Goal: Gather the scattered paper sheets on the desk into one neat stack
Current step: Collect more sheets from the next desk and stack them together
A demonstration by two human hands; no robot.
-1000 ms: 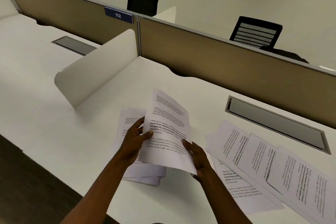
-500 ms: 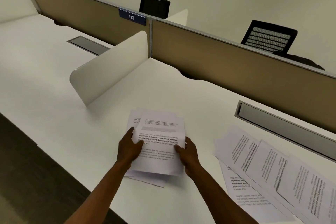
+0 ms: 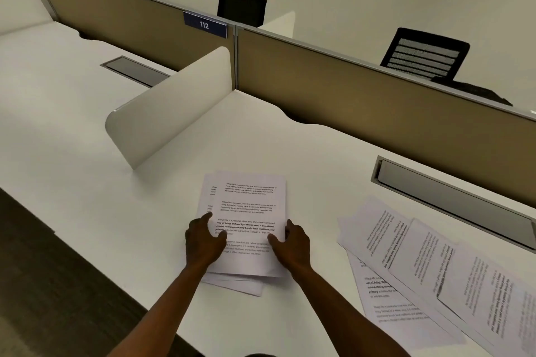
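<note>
"112" on the blue sign [image 3: 204,25] atop the partition [image 3: 348,90]; "Village life" paragraphs on the top sheet [image 3: 249,211].

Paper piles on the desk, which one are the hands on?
The stack near the white divider: left hand and right hand flank it. The fanned sheets at the right lie untouched.

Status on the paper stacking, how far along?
Partly done. A stack lies on the desk, lower sheets poking out unevenly. Left hand and right hand flank its top sheet, squaring it. Left: the overlapping loose sheets to the right, uncollected.
</note>
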